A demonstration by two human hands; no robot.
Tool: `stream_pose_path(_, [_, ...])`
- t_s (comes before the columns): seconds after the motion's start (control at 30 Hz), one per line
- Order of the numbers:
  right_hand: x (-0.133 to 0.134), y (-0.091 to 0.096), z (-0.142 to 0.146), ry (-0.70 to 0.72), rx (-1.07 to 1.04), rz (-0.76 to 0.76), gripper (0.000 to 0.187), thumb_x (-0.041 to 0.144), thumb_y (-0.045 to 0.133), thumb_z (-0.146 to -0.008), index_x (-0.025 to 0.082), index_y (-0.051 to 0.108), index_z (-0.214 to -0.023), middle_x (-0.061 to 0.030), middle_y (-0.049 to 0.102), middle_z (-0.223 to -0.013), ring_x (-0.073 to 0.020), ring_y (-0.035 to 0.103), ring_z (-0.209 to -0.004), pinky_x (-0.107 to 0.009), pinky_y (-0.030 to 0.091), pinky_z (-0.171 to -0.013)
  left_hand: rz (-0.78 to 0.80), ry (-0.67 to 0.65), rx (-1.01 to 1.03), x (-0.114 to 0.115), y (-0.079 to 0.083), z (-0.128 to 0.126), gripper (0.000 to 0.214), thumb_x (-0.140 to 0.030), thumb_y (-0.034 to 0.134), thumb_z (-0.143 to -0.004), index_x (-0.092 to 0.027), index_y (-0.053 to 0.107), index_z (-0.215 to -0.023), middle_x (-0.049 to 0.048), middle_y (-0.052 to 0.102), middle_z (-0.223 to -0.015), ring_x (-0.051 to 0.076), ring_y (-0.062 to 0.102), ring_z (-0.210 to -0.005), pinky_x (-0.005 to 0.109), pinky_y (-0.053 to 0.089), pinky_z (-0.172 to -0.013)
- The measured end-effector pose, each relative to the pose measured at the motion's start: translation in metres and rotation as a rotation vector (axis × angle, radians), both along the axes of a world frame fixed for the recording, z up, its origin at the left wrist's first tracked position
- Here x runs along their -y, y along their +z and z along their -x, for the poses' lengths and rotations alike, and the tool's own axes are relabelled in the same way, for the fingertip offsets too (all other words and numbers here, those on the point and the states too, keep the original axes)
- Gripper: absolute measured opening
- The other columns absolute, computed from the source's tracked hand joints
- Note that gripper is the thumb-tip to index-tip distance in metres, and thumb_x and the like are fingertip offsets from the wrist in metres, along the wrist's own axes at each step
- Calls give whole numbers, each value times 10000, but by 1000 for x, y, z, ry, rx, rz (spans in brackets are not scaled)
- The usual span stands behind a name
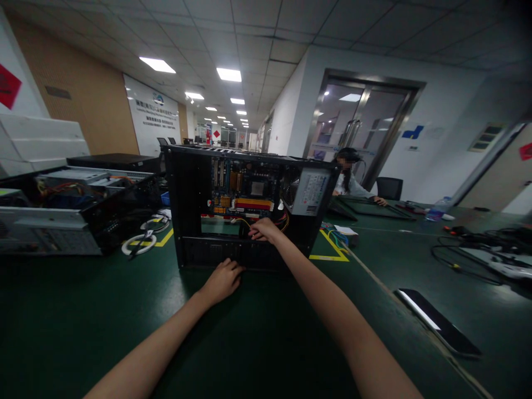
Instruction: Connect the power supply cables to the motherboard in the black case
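A black computer case (245, 252) stands before me on the green table, its side open towards me. Inside it show a motherboard (257, 188) and, at the upper right, a silver power supply (310, 191). My right hand (265, 230) reaches into the lower middle of the case, its fingers pinched together on a thin yellowish cable (243, 220); the fingertips are partly hidden. My left hand (224, 280) rests on the table with loosely bent fingers, touching the lower edge of the case.
Another opened computer case (54, 233) lies at the left, with coiled white cables (139, 243) beside it. A phone (438, 324) lies at the right. Farther off are black cables (453, 244), a plastic bottle (438, 208) and a person (351, 177) seated behind dark panels (374, 208).
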State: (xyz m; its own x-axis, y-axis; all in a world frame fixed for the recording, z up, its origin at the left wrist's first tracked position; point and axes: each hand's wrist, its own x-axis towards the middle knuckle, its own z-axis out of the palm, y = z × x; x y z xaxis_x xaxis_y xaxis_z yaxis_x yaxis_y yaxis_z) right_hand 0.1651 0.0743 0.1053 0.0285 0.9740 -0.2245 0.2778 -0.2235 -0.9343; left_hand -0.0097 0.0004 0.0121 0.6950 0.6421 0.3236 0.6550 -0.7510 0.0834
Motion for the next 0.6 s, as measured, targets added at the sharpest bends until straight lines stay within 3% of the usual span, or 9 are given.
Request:
stream_pose_path(0.17, [36, 3, -2, -175, 145, -540, 86, 112, 458, -737, 157, 522, -702, -17, 622, -683, -94, 568, -602, -176, 425, -536, -1, -4, -4, -2, -2, 0, 312, -148, 451, -794, -191, 510, -1098, 60, 529, -934, 194, 458, -894, 321, 375, -811])
stream_pose_path(0.27, [72, -5, 2, -124, 209, -764, 99, 186, 445, -758, 168, 542, -767, -10, 620, -725, -115, 579, -685, -204, 427, -604, -4, -1, -6, -2, -3, 0, 320, -138, 462, -784, -198, 511, -1095, 54, 532, -939, 195, 459, -895, 326, 371, -820])
stream_pose_path(0.43, [135, -42, 14, 258, 421, -715, 156, 197, 410, -800, 176, 552, -861, 5, 584, -667, -91, 540, -602, -185, 386, -587, -28, -7, -14, 0, -1, -1, 247, -157, 468, -794, -175, 548, -1027, 57, 539, -915, 195, 464, -879, 334, 363, -829])
stream_pose_path(0.6, [172, -80, 19, 517, 618, -586, 168, 211, 411, -817, 185, 544, -915, 3, 582, -731, -85, 518, -620, -176, 343, -569, -21, -1, 11, 0, -2, -1, 297, -146, 461, -799, -183, 520, -1088, 51, 539, -941, 194, 452, -898, 311, 376, -803])
